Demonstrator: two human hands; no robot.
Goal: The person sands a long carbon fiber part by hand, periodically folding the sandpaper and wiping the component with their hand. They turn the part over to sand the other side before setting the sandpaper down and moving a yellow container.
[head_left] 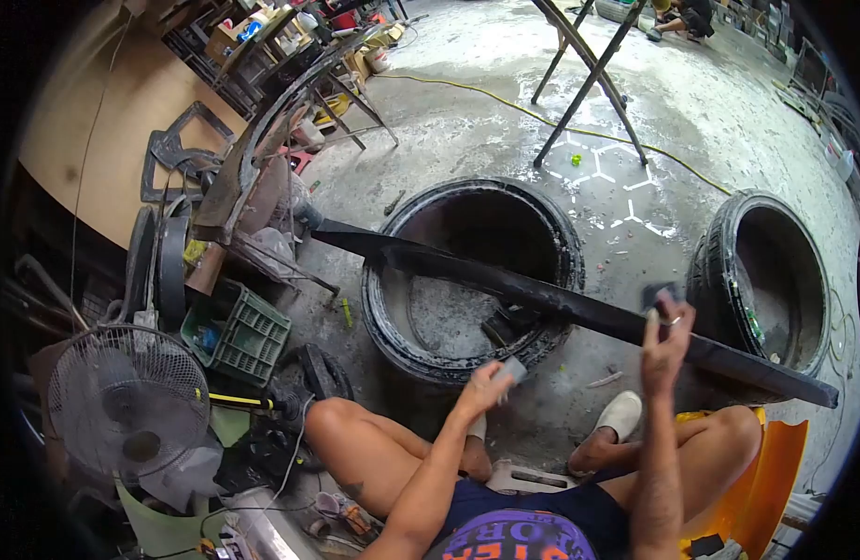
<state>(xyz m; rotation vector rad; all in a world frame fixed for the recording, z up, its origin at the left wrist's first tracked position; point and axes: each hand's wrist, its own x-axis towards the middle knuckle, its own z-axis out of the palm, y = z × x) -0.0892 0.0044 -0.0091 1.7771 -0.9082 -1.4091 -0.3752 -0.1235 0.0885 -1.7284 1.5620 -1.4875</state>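
A long black panel [509, 286] lies slantwise across an upturned tire [379, 331] in front of me. Its right end reaches out past the tire toward the lower right. My left hand [483, 388] is closed round a small grey pad [512, 370], just in front of the tire's near rim and apart from the panel. My right hand [668, 341] overlaps the panel right of the tire, its fingers closed on a small dark block [662, 295] with a reddish patch beside it. Inside the tire, a dark cylindrical piece [511, 323] sits below the panel.
A second tire [729, 252] stands at the right. A wire-cage fan [129, 401] and a green crate [239, 331] are on my left. Crossed metal stand legs [593, 84] rise ahead, with a yellow hose [467, 86] along the floor. Another person [687, 21] crouches far off.
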